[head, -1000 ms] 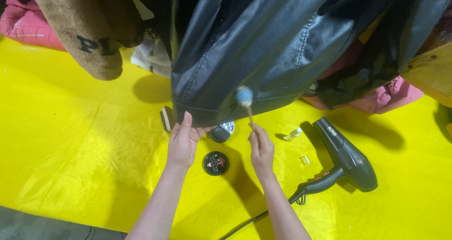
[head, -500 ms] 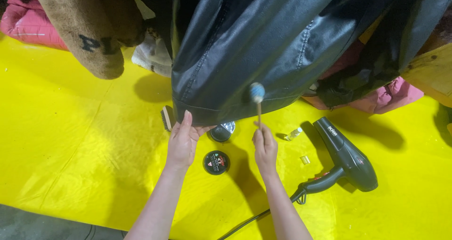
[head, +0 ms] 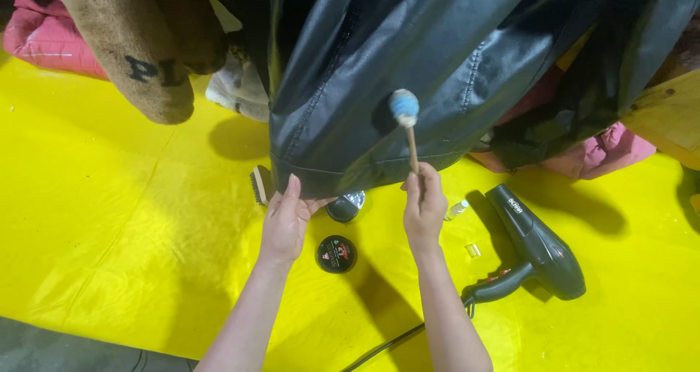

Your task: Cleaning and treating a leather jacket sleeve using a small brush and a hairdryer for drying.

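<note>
A black leather jacket (head: pixel 437 58) hangs in front of me over a yellow sheet (head: pixel 109 233). My left hand (head: pixel 286 219) grips the jacket's lower hem. My right hand (head: pixel 424 203) holds a thin wooden-handled dauber brush (head: pixel 405 117) upright, its round blue-white head pressed against the leather. Below the hem, between my hands, lie a round black polish tin (head: pixel 336 254) and its shiny lid (head: pixel 345 206).
A black hair dryer (head: pixel 536 244) with its cord lies to the right. A small wooden brush (head: pixel 259 184) lies by the hem at left, a small clear bottle (head: pixel 456 210) near my right hand. A brown garment (head: pixel 138 44) and pink cloth (head: pixel 44 40) are upper left.
My right hand has carried the dauber's head rightward and a little up across the leather. My left hand keeps hold of the hem.
</note>
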